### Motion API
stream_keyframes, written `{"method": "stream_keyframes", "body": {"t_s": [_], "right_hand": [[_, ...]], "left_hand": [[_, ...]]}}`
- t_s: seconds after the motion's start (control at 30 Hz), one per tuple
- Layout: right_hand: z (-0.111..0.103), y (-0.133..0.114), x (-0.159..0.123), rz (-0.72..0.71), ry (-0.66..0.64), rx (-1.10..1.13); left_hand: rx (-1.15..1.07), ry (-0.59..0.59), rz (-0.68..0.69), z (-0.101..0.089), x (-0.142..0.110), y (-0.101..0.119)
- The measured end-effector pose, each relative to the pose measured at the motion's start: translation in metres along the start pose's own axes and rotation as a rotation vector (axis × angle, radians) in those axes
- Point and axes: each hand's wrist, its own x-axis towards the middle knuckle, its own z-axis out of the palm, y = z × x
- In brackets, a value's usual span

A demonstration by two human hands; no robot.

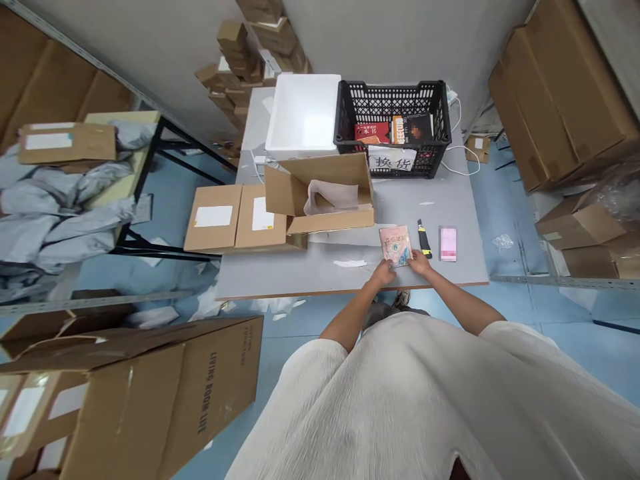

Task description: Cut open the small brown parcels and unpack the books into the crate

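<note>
A small pink book (396, 245) with a coloured picture on its cover is near the table's front edge. My left hand (384, 272) grips its lower left corner, and my right hand (419, 261) has the lower right corner between thumb and fingers. Just right of the book lies a yellow and black box cutter (425, 239). Beyond it is a phone (448, 244) with a pink screen. Up and left of the book stands an open cardboard box (330, 221) with a sheet of packing paper (333, 197) inside.
A black plastic crate (425, 160) with several books and a white foam box (305, 143) stand at the table's back. Closed cartons (214, 230) sit at its left. A large carton (210, 393) is on the floor at left; shelves with boxes (565, 113) are at right.
</note>
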Motion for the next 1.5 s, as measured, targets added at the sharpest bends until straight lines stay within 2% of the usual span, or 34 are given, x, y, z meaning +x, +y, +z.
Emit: {"method": "stream_keyframes", "body": {"t_s": [0.13,0.27,0.37,0.47,0.6,0.7,0.77,0.87,0.9,0.97,1.03,1.1,1.17,1.23,1.33,1.4,1.5], "right_hand": [[-0.002,-0.008,-0.001,0.134,-0.026,0.1],[-0.004,-0.017,-0.005,0.163,0.069,0.064],[-0.008,-0.024,-0.006,0.141,0.082,0.027],[-0.02,-0.035,-0.005,0.062,0.077,-0.025],[-0.053,-0.059,-0.001,-0.114,0.102,-0.164],[-0.081,-0.082,0.0,-0.268,0.035,-0.275],[-0.096,-0.095,-0.002,-0.356,-0.044,-0.303],[-0.112,-0.107,-0.005,-0.438,-0.125,-0.308],[-0.115,-0.109,-0.007,-0.454,-0.114,-0.293],[-0.118,-0.109,-0.009,-0.474,-0.005,-0.231],[-0.117,-0.105,-0.012,-0.455,0.179,-0.141],[-0.113,-0.098,-0.015,-0.376,0.337,-0.037],[-0.107,-0.091,-0.018,-0.247,0.384,0.108],[-0.1,-0.085,-0.024,-0.102,0.318,0.299],[-0.091,-0.079,-0.034,0.072,0.127,0.543],[-0.087,-0.078,-0.041,0.095,0.041,0.615],[-0.088,-0.082,-0.047,0.036,0.045,0.661]], "left_hand": [[-0.026,0.006,-0.012,0.0,-0.003,-0.001],[-0.021,-0.008,0.002,-0.004,-0.007,-0.003],[0.002,-0.034,-0.004,-0.009,-0.01,0.001],[0.059,0.009,0.012,-0.022,-0.015,0.012],[0.181,0.256,0.213,-0.048,-0.024,0.039],[0.23,0.37,0.323,-0.067,-0.028,0.064],[0.245,0.335,0.347,-0.076,-0.029,0.076],[0.2,0.218,0.334,-0.082,-0.027,0.085],[0.162,0.198,0.333,-0.083,-0.027,0.086],[0.053,0.211,0.337,-0.084,-0.025,0.084],[-0.091,0.256,0.315,-0.085,-0.022,0.081],[-0.247,0.3,0.271,-0.086,-0.02,0.077],[-0.392,0.335,0.243,-0.086,-0.019,0.074],[-0.505,0.36,0.238,-0.084,-0.019,0.072],[-0.607,0.389,0.213,-0.08,-0.02,0.07],[-0.646,0.404,0.186,-0.078,-0.02,0.07],[-0.673,0.389,0.172,-0.078,-0.021,0.07]]}}
